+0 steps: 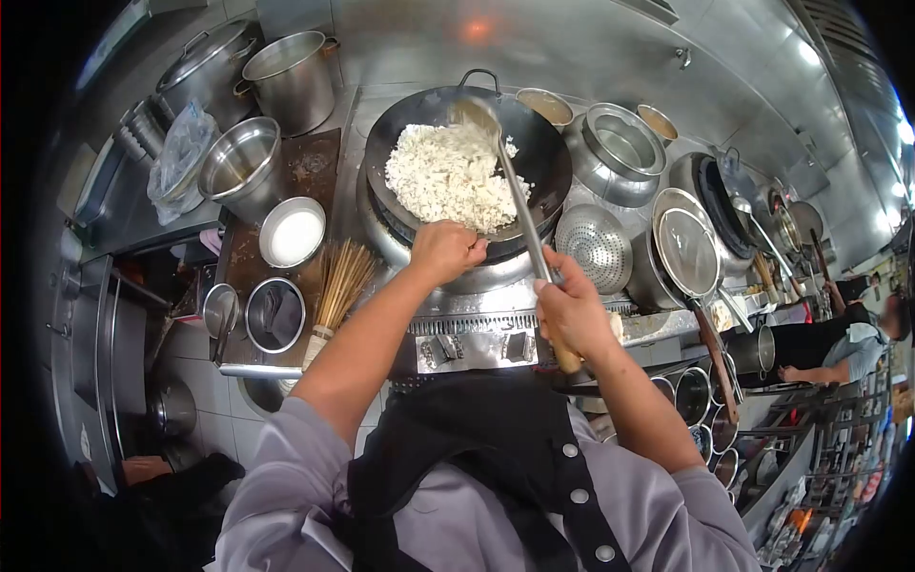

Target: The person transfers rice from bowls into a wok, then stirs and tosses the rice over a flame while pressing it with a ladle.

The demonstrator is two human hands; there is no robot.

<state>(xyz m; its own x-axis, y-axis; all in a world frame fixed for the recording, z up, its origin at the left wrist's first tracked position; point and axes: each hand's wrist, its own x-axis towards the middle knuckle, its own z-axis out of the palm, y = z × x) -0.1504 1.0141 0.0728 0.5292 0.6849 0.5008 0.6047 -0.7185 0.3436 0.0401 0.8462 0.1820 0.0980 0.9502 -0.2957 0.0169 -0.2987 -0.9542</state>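
A large dark wok (541, 157) sits on the burner in front of me, with a heap of white rice (434, 176) in it. My left hand (446, 253) is closed at the wok's near rim, where its grip hides whatever handle or edge lies inside the fingers. In my right hand (576, 310) is a long-handled ladle (518, 195), gripped near its wooden end. The ladle's bowl rests at the far side of the rice, slightly blurred, its shaft slanting over the wok's right half.
A bamboo brush (340, 281), a bowl of white contents (293, 233) and steel pots (288, 81) stand to the left. Right of the wok are a perforated skimmer (593, 248), a lidded-looking pot (624, 143) and a mesh strainer (688, 253). Another person (848, 353) stands far right.
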